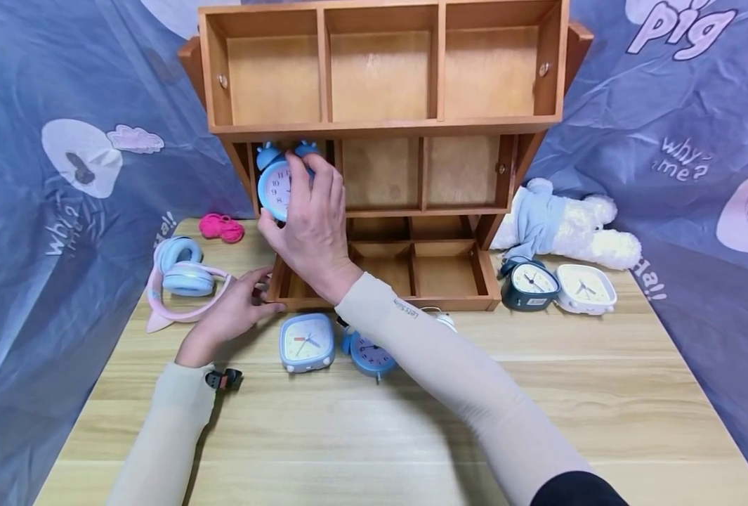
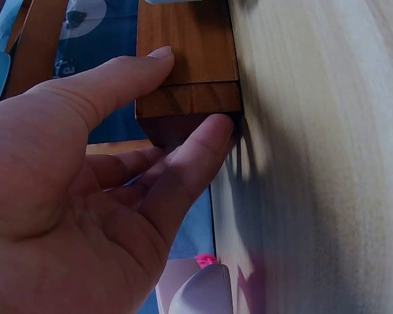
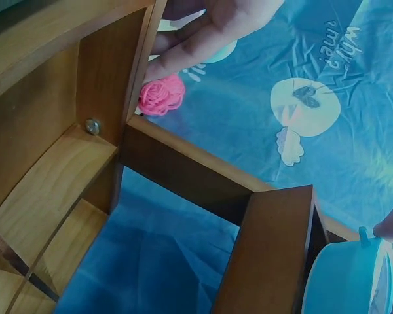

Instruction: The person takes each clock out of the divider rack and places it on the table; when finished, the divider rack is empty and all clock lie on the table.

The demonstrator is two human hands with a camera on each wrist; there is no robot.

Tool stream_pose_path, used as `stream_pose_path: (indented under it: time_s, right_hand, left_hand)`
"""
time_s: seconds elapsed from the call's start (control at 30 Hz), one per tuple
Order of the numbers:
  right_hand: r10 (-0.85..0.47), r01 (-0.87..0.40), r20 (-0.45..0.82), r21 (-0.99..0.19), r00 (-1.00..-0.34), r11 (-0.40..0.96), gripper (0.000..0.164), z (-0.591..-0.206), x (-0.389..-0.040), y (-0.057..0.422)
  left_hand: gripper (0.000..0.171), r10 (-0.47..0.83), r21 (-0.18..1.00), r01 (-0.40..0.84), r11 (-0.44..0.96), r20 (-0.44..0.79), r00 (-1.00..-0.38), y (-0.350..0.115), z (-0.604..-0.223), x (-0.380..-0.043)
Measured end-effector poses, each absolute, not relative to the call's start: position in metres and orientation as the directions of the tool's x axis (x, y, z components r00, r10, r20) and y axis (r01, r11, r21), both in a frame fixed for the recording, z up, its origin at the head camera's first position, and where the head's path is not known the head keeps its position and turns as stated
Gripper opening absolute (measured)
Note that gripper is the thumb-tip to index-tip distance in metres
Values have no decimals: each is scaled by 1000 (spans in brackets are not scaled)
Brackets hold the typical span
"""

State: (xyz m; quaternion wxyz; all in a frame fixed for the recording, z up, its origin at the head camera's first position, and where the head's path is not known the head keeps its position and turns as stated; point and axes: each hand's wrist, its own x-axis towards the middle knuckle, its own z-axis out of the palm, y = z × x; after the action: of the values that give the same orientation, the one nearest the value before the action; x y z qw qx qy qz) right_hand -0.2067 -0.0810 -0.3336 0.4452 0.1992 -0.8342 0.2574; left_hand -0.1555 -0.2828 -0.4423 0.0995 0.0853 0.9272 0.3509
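A three-tier wooden shelf (image 1: 386, 129) with compartments stands at the back of the table. My right hand (image 1: 317, 228) holds a light-blue twin-bell alarm clock (image 1: 274, 188) upright by its right side, in front of the middle tier's left compartment; my fingers hide part of the dial. In the right wrist view, the clock (image 3: 344, 281) shows at the lower right edge with a fingertip on it. My left hand (image 1: 233, 308) grips the front left corner of the bottom tier. The left wrist view shows the thumb on one wooden face (image 2: 190, 52) and the fingers around the end.
A blue square clock (image 1: 307, 342) and a round blue clock (image 1: 374, 357), partly under my right forearm, lie in front. To the right are a dark green clock (image 1: 530, 284), a white clock (image 1: 585, 289) and a plush toy (image 1: 560, 223). Headphones (image 1: 187, 280) and pink yarn (image 1: 222, 228) lie left.
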Motion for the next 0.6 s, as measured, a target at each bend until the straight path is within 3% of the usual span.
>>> stream_pose_path:
  time_s: [0.6]
  right_hand:
    - [-127,-593,818,-290,-561,751,78,-333,-190,-71]
  left_hand:
    - [84,237,675,101,731,-112,-965,-283,-442,-156]
